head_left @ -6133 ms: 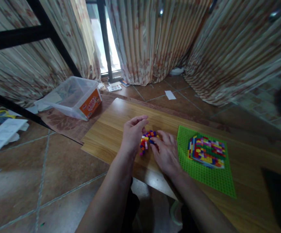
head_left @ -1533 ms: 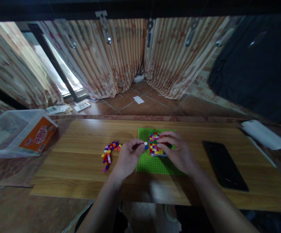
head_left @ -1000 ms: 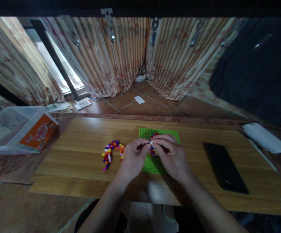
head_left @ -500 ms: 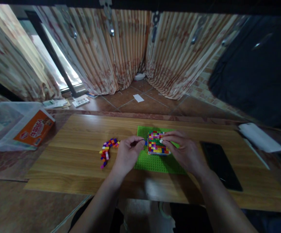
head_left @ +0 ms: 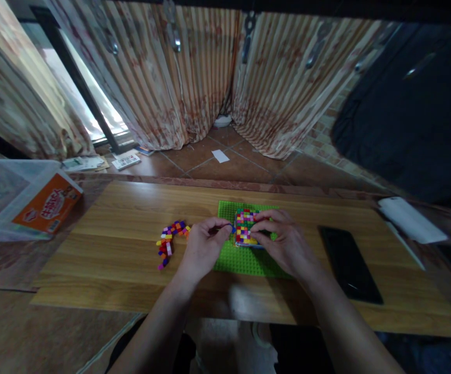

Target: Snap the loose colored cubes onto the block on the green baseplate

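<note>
My left hand (head_left: 208, 243) pinches a small blue toy brick (head_left: 232, 229) between thumb and forefinger, just left of a block of multicoloured toy bricks (head_left: 244, 235). That block stands on a green studded baseplate (head_left: 233, 259). My right hand (head_left: 282, 239) is closed, its fingertips down on the block's top and covering its right part. The white brick at those fingertips is mostly hidden now. To the left of my left hand, several loose coloured bricks (head_left: 166, 244) lie in a curved row on the wooden table.
The wooden table (head_left: 116, 249) spans the view. A black tablet-like slab (head_left: 350, 265) lies right of my right arm. Near the right end are a white flat object (head_left: 412, 219) and a thin pale stick (head_left: 406, 246). A clear plastic bin (head_left: 11, 200) with an orange label stands at left.
My right hand has moved slightly left and down onto the block, and the white brick in its fingers has gone from plain sight. My left hand keeps its pinch on the blue brick.
</note>
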Demonstrator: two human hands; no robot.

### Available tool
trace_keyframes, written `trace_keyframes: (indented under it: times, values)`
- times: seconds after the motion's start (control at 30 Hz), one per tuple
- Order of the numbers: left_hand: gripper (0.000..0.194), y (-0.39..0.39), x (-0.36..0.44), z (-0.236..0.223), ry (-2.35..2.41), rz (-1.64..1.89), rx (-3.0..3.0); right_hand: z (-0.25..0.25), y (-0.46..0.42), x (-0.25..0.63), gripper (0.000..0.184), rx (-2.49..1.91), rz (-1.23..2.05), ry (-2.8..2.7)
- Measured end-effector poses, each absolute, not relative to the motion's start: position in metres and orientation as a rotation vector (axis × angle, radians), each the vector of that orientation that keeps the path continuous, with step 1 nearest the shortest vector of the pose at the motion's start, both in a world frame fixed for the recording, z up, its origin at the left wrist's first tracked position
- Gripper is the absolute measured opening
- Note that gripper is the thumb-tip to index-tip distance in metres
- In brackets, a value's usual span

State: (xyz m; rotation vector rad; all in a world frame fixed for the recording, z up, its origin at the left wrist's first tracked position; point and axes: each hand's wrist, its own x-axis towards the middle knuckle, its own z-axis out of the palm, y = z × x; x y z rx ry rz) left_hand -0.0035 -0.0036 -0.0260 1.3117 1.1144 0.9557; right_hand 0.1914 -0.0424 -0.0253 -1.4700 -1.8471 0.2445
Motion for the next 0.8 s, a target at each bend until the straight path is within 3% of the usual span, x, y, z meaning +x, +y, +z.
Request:
trace_keyframes:
  times: [0.53,0.8]
  values:
    - [0.014,-0.005,-0.0013,-0.0294,1.071,0.954,1.317,-0.0315,-0.0413,0.1886,0.014,-1.431,0.255,-1.857]
    - [0.014,-0.0075,0.0036,-0.028,1.036,0.952,1.206,-0.0259,-0.0435,0.1926,0.006,-1.431,0.391,-1.691]
